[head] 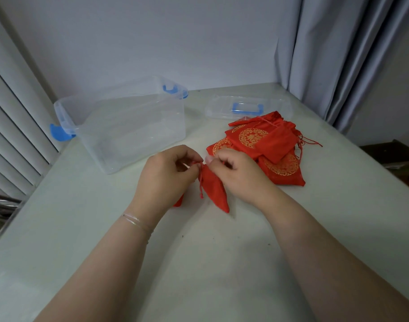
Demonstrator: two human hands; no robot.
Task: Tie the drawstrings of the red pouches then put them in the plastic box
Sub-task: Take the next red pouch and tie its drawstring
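A red pouch [212, 188] lies on the white table between my hands, its gathered neck pointing away from me. My left hand [167, 175] pinches the drawstring at the neck from the left. My right hand [236, 171] pinches the string from the right, fingers curled. A loose end of the drawstring [201, 189] hangs down beside the pouch. A pile of several red pouches with gold prints [264, 145] lies just right of my right hand. The clear plastic box [129, 126] with blue clips stands open at the back left, nothing inside.
The box's clear lid [247, 106] with a blue handle lies behind the pile. A grey curtain [350, 54] hangs at the back right, white slats [15, 126] at the left. The table [199, 263] edge runs along the left and right sides.
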